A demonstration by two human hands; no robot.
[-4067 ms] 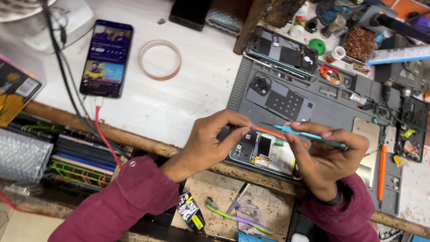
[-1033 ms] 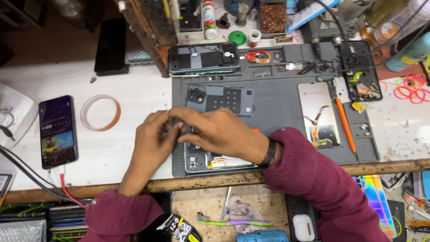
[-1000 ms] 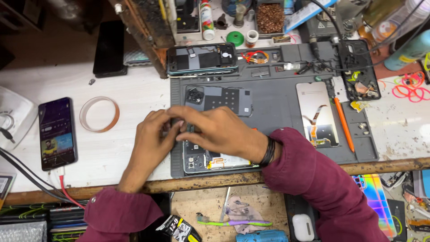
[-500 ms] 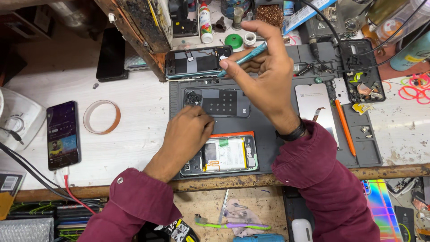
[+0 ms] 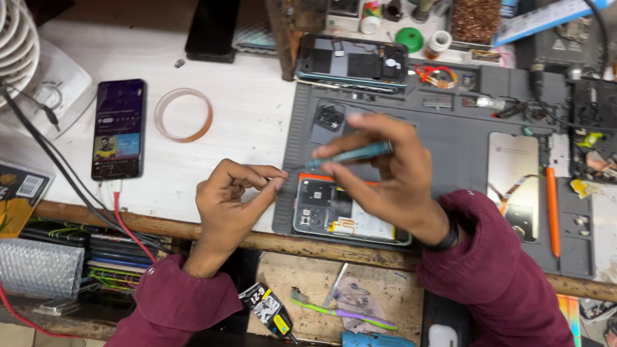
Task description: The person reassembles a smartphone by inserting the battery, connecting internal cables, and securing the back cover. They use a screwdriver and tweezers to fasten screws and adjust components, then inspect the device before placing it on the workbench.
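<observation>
Right hand point(image 5: 392, 177) grips a slim teal metal screwdriver point(image 5: 350, 155) above the opened black phone point(image 5: 344, 211).
Left hand point(image 5: 231, 202) pinches thumb to fingertip, contents unseen; a slipping tip could scratch exposed circuitry.

A white worktable point(image 5: 244, 122) fills most of the view, and its front edge is a worn brown wooden strip point(image 5: 160, 225). A big grey work mat point(image 5: 463, 135) lies on the table. Left of the mat, the tabletop is bright and a bit scuffed. At the far left of the table stands a white fan point(image 5: 26, 58). Below the table's front edge is a lower wooden shelf point(image 5: 308, 289), rough and stained. Left of that shelf sits a dark stack of flat things point(image 5: 116, 257).
</observation>
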